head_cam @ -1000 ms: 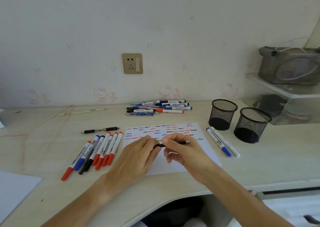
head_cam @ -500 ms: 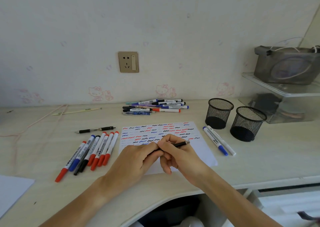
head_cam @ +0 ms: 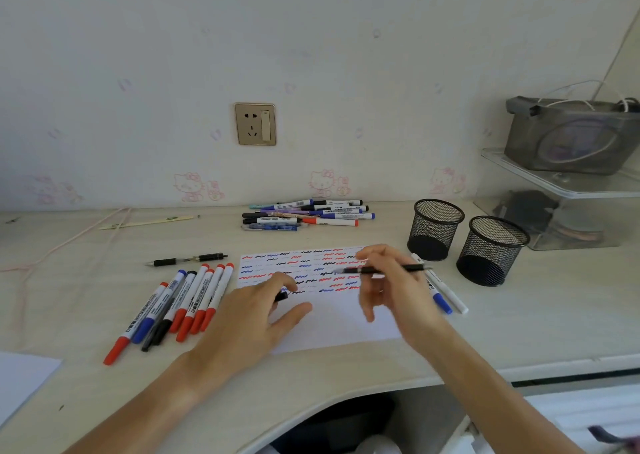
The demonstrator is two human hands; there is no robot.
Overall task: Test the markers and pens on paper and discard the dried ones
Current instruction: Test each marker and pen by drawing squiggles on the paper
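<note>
My right hand (head_cam: pixel 391 287) pinches a thin black pen (head_cam: pixel 384 269), uncapped, held level above the test paper (head_cam: pixel 332 329) with its tip pointing left. My left hand (head_cam: pixel 252 318) holds the black cap (head_cam: pixel 281 296) between curled fingers, low over the sheet's left half. Paper carries red, blue and black squiggles. Marker row (head_cam: pixel 180 304) lies left of the paper; two mesh cups (head_cam: pixel 464 242) stand to the right.
</note>
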